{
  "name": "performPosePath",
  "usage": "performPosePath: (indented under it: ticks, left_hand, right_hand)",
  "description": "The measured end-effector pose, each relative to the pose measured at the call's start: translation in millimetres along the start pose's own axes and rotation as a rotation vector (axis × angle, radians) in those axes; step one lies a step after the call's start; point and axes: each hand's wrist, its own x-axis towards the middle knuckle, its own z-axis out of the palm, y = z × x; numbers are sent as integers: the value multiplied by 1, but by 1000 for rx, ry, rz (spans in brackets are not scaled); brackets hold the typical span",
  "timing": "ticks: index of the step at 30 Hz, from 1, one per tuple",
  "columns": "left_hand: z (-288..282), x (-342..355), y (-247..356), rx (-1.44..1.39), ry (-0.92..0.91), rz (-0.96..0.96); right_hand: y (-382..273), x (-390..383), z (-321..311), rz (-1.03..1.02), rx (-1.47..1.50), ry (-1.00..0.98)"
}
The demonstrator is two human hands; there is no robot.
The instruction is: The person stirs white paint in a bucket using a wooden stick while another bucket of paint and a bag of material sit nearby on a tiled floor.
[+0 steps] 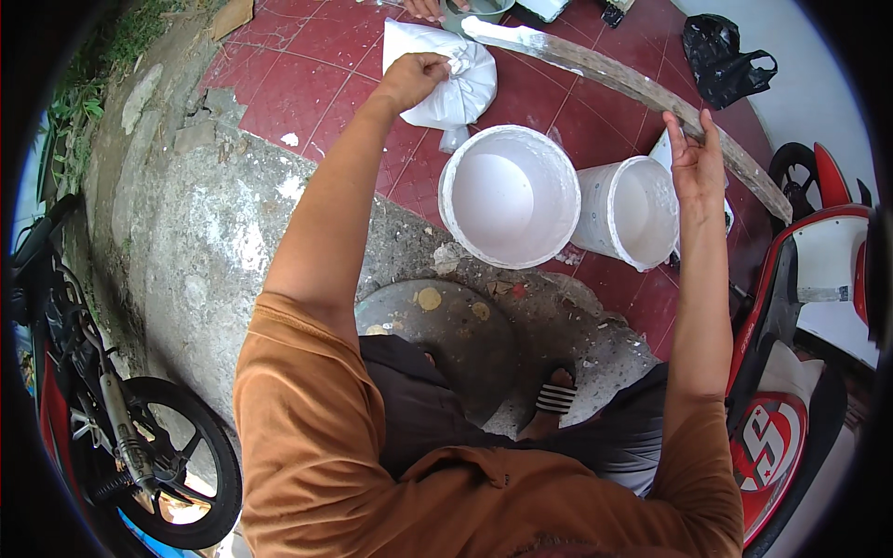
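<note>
My left hand is closed on the gathered neck of a white plastic bag, which bulges on the red tiles. On the other side, my right hand is at a long, worn wooden plank, thumb and fingers at its near edge; the far side of that grip is hidden. White paint or plaster coats the plank's far left end. Between my arms a large white bucket stands with white material inside. A smaller white bucket is tilted beside it, its inside coated white.
Another person's hand is near a grey basin at the top. A black plastic bag lies by the wall. Motorcycles stand at left and right. A round stone slab is before my feet, beside rough concrete.
</note>
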Motion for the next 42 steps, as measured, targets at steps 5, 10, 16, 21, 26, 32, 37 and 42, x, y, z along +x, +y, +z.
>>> performPosePath:
  ticks: [5, 10, 16, 21, 26, 32, 37, 42]
  left_hand:
    - [0, -2, -1, -114, 0, -52]
    - [4, -2, 5, -149, 15, -80]
    - [7, -1, 5, -170, 11, -86]
    - [7, 5, -3, -164, -54, -72]
    - [8, 6, -5, -180, -73, -86]
    - [8, 8, -9, -211, -62, -96]
    - [9, 8, -8, -204, -72, -105]
    - [8, 6, -4, -210, -74, -103]
  right_hand:
    - [-6, -11, -10, 7, -53, -5]
    - [2, -24, -20, 25, -115, -24]
    - [19, -25, -14, 45, -120, -28]
    - [27, -20, -8, 52, -112, -13]
    - [32, -19, -9, 42, -82, -12]
    - [33, -16, -8, 26, -65, -28]
    - [29, -18, -4, 10, -80, -50]
    - [26, -24, 0, -3, -104, -48]
